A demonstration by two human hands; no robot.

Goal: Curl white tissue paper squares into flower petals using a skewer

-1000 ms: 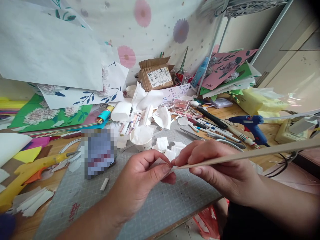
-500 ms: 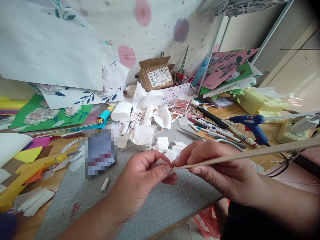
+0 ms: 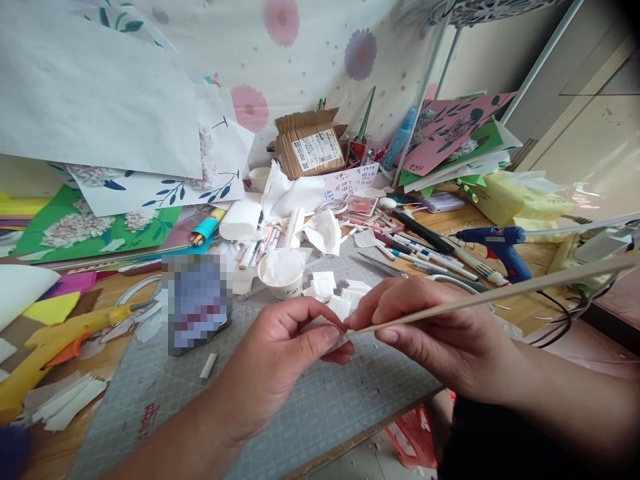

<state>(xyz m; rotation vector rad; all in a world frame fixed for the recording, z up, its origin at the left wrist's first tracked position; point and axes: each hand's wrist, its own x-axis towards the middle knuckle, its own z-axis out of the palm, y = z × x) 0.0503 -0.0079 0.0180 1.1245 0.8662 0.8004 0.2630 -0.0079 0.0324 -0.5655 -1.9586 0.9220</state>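
My left hand is closed in a pinch on a small piece of thin white paper, mostly hidden by the fingers. My right hand grips a long, flat, pale wooden stick between thumb and fingers. The stick slants up to the right, and its narrow tip meets the paper at the left fingertips. Both hands hover over the grey cutting mat. Just behind them lie small white paper squares and a paper cup filled with white paper.
A phone with a blurred screen and a yellow glue gun are at the left. Scissors, markers and a blue glue gun lie to the right. A cardboard box stands behind.
The view has shifted slightly. The stick's far end has swung a little and now shows inside the picture. Both hands keep their pinch, fingertips together.
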